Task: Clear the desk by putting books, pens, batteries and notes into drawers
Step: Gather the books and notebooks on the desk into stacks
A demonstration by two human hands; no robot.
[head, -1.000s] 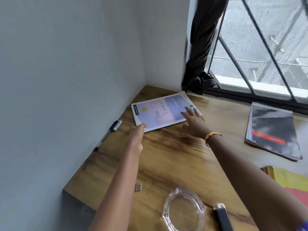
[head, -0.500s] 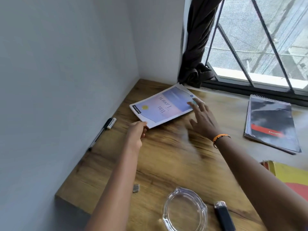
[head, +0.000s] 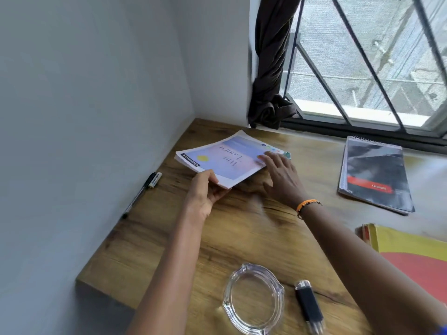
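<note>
A pastel blue and pink book [head: 225, 158] lies tilted at the far left corner of the wooden desk [head: 242, 233], its near edge raised off the wood. My left hand [head: 205, 192] grips that near edge, thumb on the cover and fingers underneath. My right hand [head: 280, 177] rests with straight fingers on the book's right side. A black pen [head: 142, 189] lies along the left wall. A dark spiral notebook [head: 373, 175] lies at the right near the window. Yellow and red books [head: 416, 250] sit at the right edge.
A clear glass ashtray [head: 254, 298] and a black lighter [head: 309, 305] sit near the desk's front edge. A grey wall bounds the left side. A knotted dark curtain [head: 271, 107] hangs at the barred window behind the desk.
My left hand has slid under the book's near edge and lifted it off the desk. My right hand has shifted along the book's right side. The small metal piece near the front edge has left the view.
</note>
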